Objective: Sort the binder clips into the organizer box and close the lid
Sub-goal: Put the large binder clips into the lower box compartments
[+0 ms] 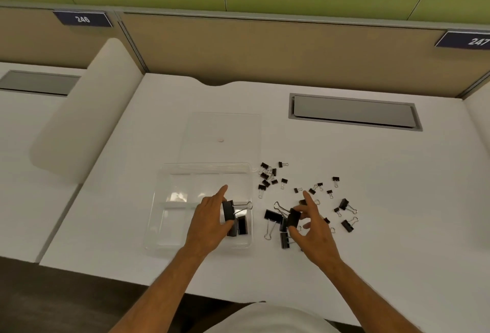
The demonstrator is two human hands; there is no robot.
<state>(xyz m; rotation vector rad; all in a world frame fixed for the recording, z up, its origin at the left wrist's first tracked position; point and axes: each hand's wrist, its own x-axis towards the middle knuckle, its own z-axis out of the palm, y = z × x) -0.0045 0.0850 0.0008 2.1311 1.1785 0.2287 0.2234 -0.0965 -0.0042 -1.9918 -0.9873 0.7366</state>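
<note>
Your left hand sits over the box's near-right compartment, gripping a big clip; two big clips already fill that corner. The box's left and far compartments lie open from above. The lid lies flat behind the box, blocking nothing. Right of the box, scattered clips crowd the desk around your right hand. Bare desk lies further right and along the near edge. A divider stands at far left, well apart.
</note>
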